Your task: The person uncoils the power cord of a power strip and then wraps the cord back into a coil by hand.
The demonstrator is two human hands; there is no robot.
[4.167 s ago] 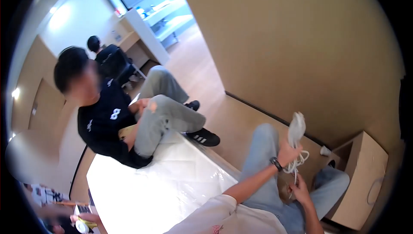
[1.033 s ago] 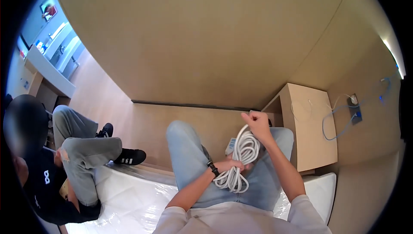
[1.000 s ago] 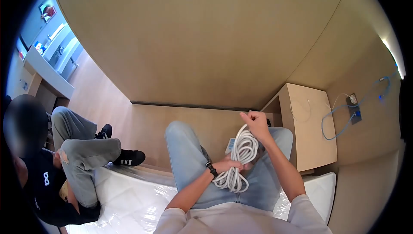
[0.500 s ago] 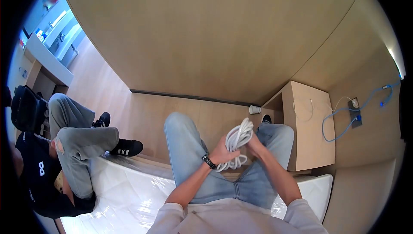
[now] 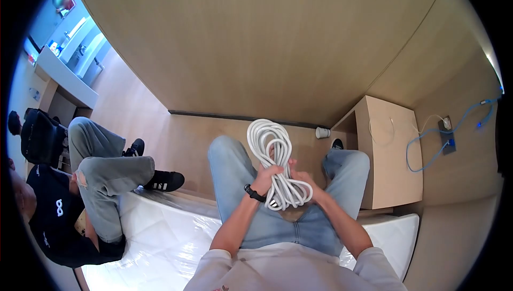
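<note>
A coiled white cable (image 5: 269,133) is held up between my knees, pinched at its middle so that one set of loops spreads above and another hangs below. My left hand (image 5: 264,179), with a black watch on the wrist, is closed around the coil's middle from the left, thumb across the front. On the right side my right hand (image 5: 308,182) is closed on the same coil, its fingers partly hidden behind the loops. A metallic-looking end piece shows at the lower left of the coil, near my left wrist.
I sit on a plastic-wrapped mattress (image 5: 160,232). A wooden cabinet (image 5: 395,157) stands to my right, with a blue cable (image 5: 409,157) and wall socket (image 5: 448,136) beside it. A paper cup (image 5: 322,133) is on the floor. Another person (image 5: 69,211) sits at left.
The coil has turned to face me more broadly, its loops now fanned above and below my hands. My left hand has shifted slightly left, and my right hand slightly lower.
</note>
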